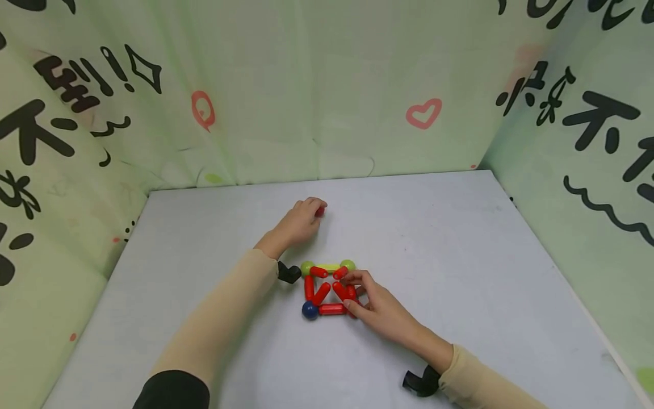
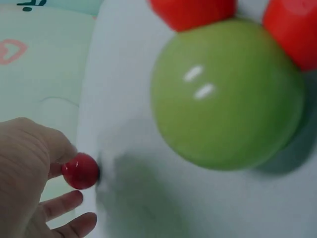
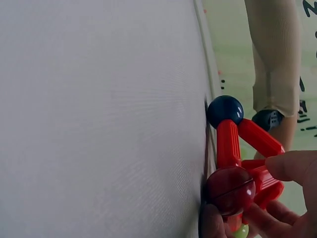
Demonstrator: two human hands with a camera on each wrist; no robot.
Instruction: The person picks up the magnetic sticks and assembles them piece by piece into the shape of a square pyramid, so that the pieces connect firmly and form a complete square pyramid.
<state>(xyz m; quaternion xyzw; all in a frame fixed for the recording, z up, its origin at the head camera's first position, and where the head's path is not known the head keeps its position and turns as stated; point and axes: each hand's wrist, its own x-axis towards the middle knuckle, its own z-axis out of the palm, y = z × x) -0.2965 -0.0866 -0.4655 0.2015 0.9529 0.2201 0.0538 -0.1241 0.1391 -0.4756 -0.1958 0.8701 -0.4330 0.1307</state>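
My left hand (image 1: 300,221) is toward the back of the table and pinches a small red ball (image 2: 80,171) between thumb and finger. Closer in lies a ball-and-rod frame of a toy building set. It has a blue ball (image 1: 310,310) at its near left corner, green balls (image 1: 348,265) at its far corners, a yellow-green rod (image 1: 327,267) between those, and several red rods (image 1: 332,309). My right hand (image 1: 380,307) grips the frame's right side, its fingers around a dark red corner ball (image 3: 231,191) and the adjoining rods. Those fingers partly hide this corner.
The white table (image 1: 449,244) supports the frame. Pale green curtains (image 1: 306,85) with dark lettering enclose its back and sides. Black wrist devices (image 1: 422,382) sit at both cuffs; the left one is close to the frame's far left green ball.
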